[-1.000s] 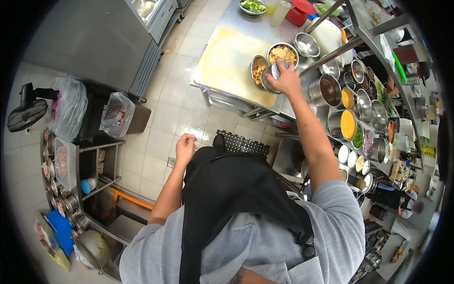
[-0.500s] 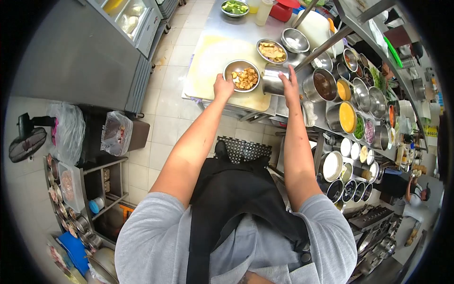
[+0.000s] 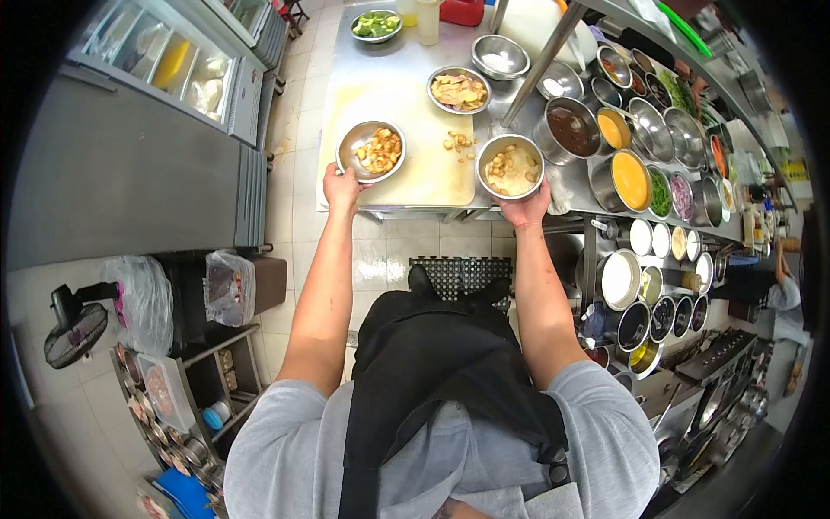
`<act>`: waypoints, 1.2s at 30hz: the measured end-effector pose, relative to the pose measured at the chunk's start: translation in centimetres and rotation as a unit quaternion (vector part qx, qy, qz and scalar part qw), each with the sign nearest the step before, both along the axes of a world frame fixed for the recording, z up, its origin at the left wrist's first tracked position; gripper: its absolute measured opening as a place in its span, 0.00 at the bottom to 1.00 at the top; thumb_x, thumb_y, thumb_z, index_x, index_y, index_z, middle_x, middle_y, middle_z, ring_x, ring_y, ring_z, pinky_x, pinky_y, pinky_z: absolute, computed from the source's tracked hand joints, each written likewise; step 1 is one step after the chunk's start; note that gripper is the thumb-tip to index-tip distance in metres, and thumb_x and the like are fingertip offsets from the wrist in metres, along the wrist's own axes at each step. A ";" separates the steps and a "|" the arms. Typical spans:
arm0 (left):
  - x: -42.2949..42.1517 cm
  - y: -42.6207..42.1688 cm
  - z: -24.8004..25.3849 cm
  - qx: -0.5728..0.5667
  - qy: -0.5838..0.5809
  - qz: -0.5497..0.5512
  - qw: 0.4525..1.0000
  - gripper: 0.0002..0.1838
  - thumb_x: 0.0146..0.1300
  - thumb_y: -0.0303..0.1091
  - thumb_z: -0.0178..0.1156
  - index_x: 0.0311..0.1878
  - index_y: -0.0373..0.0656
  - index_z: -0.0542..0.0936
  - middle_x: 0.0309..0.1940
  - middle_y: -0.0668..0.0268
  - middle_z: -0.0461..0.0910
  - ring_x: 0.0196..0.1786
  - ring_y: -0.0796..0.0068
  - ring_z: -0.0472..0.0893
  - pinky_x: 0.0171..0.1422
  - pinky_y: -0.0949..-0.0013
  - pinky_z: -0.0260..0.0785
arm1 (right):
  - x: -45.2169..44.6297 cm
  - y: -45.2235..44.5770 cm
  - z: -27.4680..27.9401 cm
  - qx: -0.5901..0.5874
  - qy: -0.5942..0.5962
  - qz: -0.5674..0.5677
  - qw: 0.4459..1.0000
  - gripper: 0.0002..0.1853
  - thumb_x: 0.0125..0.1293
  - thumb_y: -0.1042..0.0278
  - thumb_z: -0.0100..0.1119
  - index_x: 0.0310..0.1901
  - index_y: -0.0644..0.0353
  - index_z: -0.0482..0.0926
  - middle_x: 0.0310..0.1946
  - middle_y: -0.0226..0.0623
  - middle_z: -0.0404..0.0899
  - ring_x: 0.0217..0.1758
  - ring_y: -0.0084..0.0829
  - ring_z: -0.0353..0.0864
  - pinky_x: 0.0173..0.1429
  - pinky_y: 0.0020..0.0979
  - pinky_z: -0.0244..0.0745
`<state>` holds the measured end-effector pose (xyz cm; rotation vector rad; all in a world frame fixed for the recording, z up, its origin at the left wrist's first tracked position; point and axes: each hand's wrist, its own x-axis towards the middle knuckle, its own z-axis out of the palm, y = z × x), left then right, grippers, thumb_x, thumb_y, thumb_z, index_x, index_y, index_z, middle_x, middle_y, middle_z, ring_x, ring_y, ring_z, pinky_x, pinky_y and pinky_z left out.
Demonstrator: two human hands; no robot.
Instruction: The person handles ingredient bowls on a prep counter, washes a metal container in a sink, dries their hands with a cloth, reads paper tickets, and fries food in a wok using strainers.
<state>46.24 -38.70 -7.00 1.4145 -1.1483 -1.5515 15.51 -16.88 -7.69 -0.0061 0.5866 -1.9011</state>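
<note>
My left hand grips the near rim of a metal bowl over the left part of a pale yellow cutting board. Golden-brown chunks lie in that bowl. My right hand is closed round the near side of a deep metal container, held upright at the board's right edge. Pale and brown pieces show inside it. Between the two vessels, several loose brown pieces lie on the board. Behind them stands a bowl of yellowish slices or peelings.
A bowl of green pieces and a nested metal bowl stand farther back. To the right, a metal post rises beside pots of brown sauce and yellow liquid. A co-worker is at far right.
The container in my right hand has gone from lying tilted on its side to upright. My left hand and its bowl have moved left, away from it. Loose pieces now show between them.
</note>
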 end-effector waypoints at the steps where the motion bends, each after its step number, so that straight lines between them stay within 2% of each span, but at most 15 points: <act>1: 0.0 -0.2 -0.7 0.009 -0.004 0.016 1.000 0.23 0.69 0.24 0.51 0.64 0.26 0.61 0.46 0.44 0.79 0.34 0.60 0.85 0.34 0.64 0.85 | 0.4 0.5 0.2 -0.018 -0.015 -0.001 1.000 0.36 0.67 0.38 0.43 0.70 0.52 0.67 0.70 0.39 0.68 0.71 0.46 0.67 0.69 0.55 0.66; 5: -0.2 0.2 -2.5 0.019 -0.013 0.066 0.998 0.25 0.70 0.33 0.58 0.62 0.27 0.63 0.46 0.47 0.78 0.30 0.64 0.83 0.33 0.68 0.81 | 2.1 2.0 0.5 0.004 -0.044 -0.003 0.999 0.34 0.68 0.42 0.41 0.68 0.56 0.70 0.68 0.41 0.70 0.70 0.46 0.70 0.71 0.51 0.66; 6: -0.5 1.8 0.5 0.033 -0.112 0.081 0.990 0.24 0.71 0.43 0.59 0.56 0.30 0.67 0.40 0.54 0.79 0.26 0.71 0.80 0.27 0.72 0.74 | 2.8 2.2 0.7 0.014 -0.051 0.001 0.999 0.33 0.69 0.43 0.39 0.67 0.57 0.71 0.66 0.43 0.72 0.69 0.46 0.71 0.72 0.50 0.65; 8: 1.2 2.5 -6.0 -0.055 -0.147 0.037 0.987 0.22 0.72 0.47 0.57 0.50 0.33 0.70 0.34 0.59 0.79 0.23 0.76 0.77 0.24 0.74 0.68 | 4.4 2.6 0.4 0.040 -0.070 0.024 0.996 0.33 0.69 0.44 0.38 0.66 0.60 0.71 0.65 0.46 0.73 0.68 0.47 0.72 0.72 0.49 0.65; 9: 0.2 6.5 0.0 0.017 -0.102 -0.047 0.994 0.20 0.73 0.48 0.56 0.46 0.36 0.73 0.31 0.63 0.79 0.23 0.77 0.77 0.23 0.74 0.67 | 5.4 2.7 0.6 0.062 -0.080 0.039 0.994 0.33 0.69 0.44 0.38 0.65 0.61 0.71 0.65 0.47 0.73 0.67 0.47 0.73 0.72 0.49 0.65; 12: -1.4 13.7 4.5 0.063 0.084 -0.185 0.977 0.18 0.73 0.47 0.56 0.46 0.38 0.77 0.33 0.65 0.80 0.27 0.77 0.80 0.27 0.74 0.71 | 8.2 2.0 1.5 0.037 -0.072 0.125 0.989 0.33 0.70 0.43 0.42 0.65 0.62 0.71 0.63 0.47 0.75 0.65 0.45 0.75 0.71 0.46 0.69; 16: -1.6 14.4 5.2 -0.086 -0.085 -0.222 0.968 0.14 0.71 0.37 0.57 0.50 0.37 0.80 0.35 0.66 0.84 0.30 0.82 0.78 0.33 0.76 0.72 | 9.9 0.1 2.0 0.075 -0.050 0.193 0.977 0.32 0.72 0.41 0.48 0.66 0.60 0.70 0.61 0.43 0.77 0.62 0.38 0.78 0.68 0.41 0.73; 18: -1.0 12.9 4.4 -0.111 -0.101 -0.216 0.965 0.12 0.69 0.34 0.57 0.49 0.37 0.80 0.34 0.67 0.83 0.30 0.82 0.78 0.33 0.76 0.71 | 7.6 -1.0 1.4 0.186 0.142 0.224 0.946 0.29 0.73 0.44 0.50 0.62 0.61 0.75 0.59 0.40 0.79 0.58 0.37 0.81 0.61 0.42 0.76; 19: -0.8 12.3 4.5 -0.138 -0.116 -0.208 0.961 0.11 0.67 0.31 0.57 0.48 0.37 0.81 0.33 0.68 0.83 0.30 0.83 0.78 0.33 0.75 0.71 | 5.6 -1.7 1.3 0.266 0.280 0.235 0.892 0.27 0.72 0.47 0.53 0.60 0.62 0.76 0.57 0.42 0.80 0.55 0.39 0.82 0.59 0.42 0.77; 22: -0.1 11.4 5.1 -0.129 -0.153 -0.146 0.969 0.10 0.65 0.30 0.56 0.45 0.36 0.81 0.31 0.67 0.83 0.29 0.81 0.78 0.33 0.74 0.70 | -1.7 -2.5 0.0 0.368 0.758 0.084 0.532 0.18 0.67 0.62 0.56 0.53 0.64 0.79 0.48 0.50 0.80 0.53 0.49 0.79 0.55 0.45 0.77; 23: 0.0 11.2 5.7 -0.129 -0.127 -0.109 0.977 0.10 0.64 0.30 0.57 0.43 0.35 0.81 0.31 0.65 0.83 0.30 0.80 0.79 0.35 0.72 0.71 | -4.4 -2.9 -1.8 0.348 0.843 -0.008 0.411 0.16 0.65 0.67 0.56 0.52 0.65 0.79 0.45 0.53 0.80 0.53 0.53 0.78 0.54 0.47 0.77; 25: 1.1 11.1 6.2 -0.124 -0.118 -0.085 0.982 0.09 0.65 0.30 0.57 0.43 0.35 0.80 0.30 0.65 0.83 0.29 0.80 0.78 0.34 0.73 0.71 | -7.6 -3.4 -2.4 0.402 0.868 0.003 0.293 0.13 0.65 0.71 0.53 0.48 0.66 0.79 0.46 0.51 0.79 0.55 0.52 0.77 0.53 0.48 0.78; 32: 1.0 11.9 8.6 -0.093 -0.083 0.037 0.992 0.07 0.68 0.27 0.55 0.43 0.34 0.79 0.32 0.65 0.82 0.28 0.82 0.78 0.31 0.75 0.73 | -10.6 -6.0 -3.4 0.374 0.871 0.155 0.277 0.12 0.65 0.74 0.49 0.46 0.66 0.79 0.47 0.52 0.79 0.53 0.52 0.79 0.54 0.44 0.80; 35: 1.0 12.8 7.9 -0.084 -0.053 0.073 0.992 0.07 0.68 0.26 0.55 0.44 0.34 0.78 0.33 0.66 0.82 0.29 0.83 0.78 0.31 0.75 0.73 | -10.2 -7.0 -3.1 0.401 0.839 0.158 0.333 0.13 0.62 0.76 0.51 0.47 0.64 0.80 0.48 0.52 0.79 0.51 0.53 0.80 0.56 0.44 0.78; 36: 1.1 13.1 7.6 -0.081 -0.056 0.078 0.992 0.07 0.68 0.26 0.55 0.44 0.34 0.78 0.33 0.66 0.82 0.29 0.83 0.78 0.31 0.75 0.73 | -10.0 -8.0 -2.9 0.351 0.826 0.168 0.408 0.14 0.60 0.77 0.53 0.47 0.63 0.81 0.48 0.52 0.79 0.53 0.51 0.79 0.56 0.44 0.78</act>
